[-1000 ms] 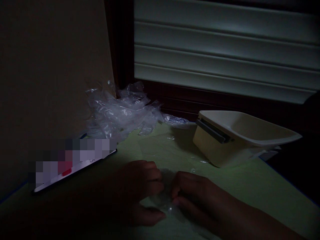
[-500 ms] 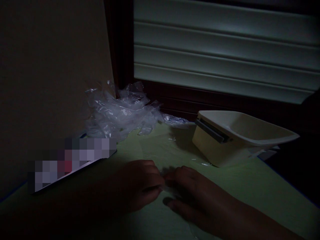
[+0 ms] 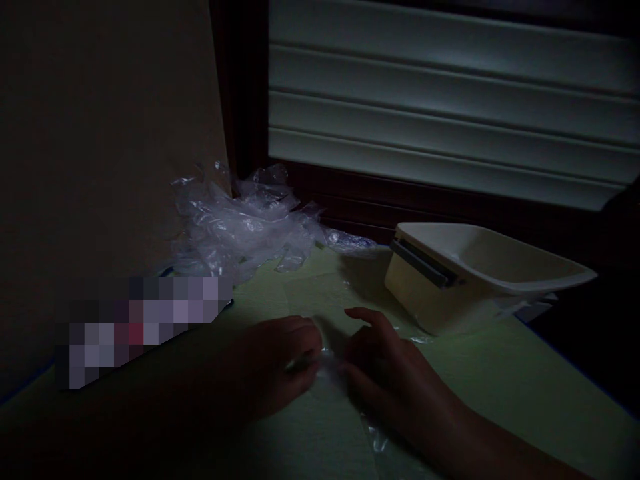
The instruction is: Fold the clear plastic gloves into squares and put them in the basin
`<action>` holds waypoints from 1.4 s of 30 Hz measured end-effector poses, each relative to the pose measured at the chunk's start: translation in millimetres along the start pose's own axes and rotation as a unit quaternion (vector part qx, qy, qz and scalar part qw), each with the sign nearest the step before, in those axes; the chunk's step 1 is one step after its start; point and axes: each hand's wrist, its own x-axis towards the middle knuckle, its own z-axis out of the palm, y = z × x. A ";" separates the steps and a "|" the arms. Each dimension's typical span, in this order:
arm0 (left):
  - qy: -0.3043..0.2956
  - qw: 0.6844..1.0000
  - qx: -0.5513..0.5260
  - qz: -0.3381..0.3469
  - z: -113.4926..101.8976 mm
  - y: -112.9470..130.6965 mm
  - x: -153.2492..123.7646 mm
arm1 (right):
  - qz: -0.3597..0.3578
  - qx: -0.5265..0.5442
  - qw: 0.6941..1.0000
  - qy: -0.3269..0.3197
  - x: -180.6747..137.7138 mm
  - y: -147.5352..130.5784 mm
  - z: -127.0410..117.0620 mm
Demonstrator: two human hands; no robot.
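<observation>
Behind the tabletop, a white shutter [image 3: 450, 113] of wide horizontal slats fills the upper right, set in a dark frame [image 3: 240, 87]. A plain matt beige panel [image 3: 110, 133] stands at the left. The room is dim, and only the centre is lit.

The tabletop [image 3: 500, 373] has a flat, pale green, matt covering with a dark blue edge on its right side.

A cream rectangular plastic tub [image 3: 425, 293] with a flared rim sits at the right rear. A dark bar handle [image 3: 423, 263] runs along its near end.

A loose heap of crumpled clear film [image 3: 240, 227], glossy and creased, lies at the left rear against the panel. A flat, thin item [image 3: 145, 327], blurred out, lies just in front of the heap.

The left hand [image 3: 280, 357] rests low on the tabletop with its fingers curled. Whether it pinches anything cannot be told.

The right hand [image 3: 385, 373] lies just beside it, fingers spread and slack, the forefinger raised.

A small piece of clear film [image 3: 327, 363] lies on the tabletop between the two hands. It touches both hands and runs on under the right hand. It is thin, transparent and wrinkled, visible mainly by its glints.
</observation>
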 end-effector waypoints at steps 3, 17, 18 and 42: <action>0.009 1.000 0.005 -0.002 -0.6 -1.4 1.1 | 0.007 0.013 0.999 0.037 1.9 1.4 3.6; 0.024 0.971 0.237 0.023 -8.7 5.4 0.6 | 0.028 -0.039 0.996 0.075 7.1 -3.9 6.9; 0.030 0.972 0.234 0.014 -8.4 4.7 0.7 | 0.029 -0.041 0.996 0.076 7.4 -3.9 7.5; -0.096 0.960 0.180 0.194 -7.0 13.6 -2.5 | -0.178 -0.265 0.944 -0.083 12.7 8.6 -16.4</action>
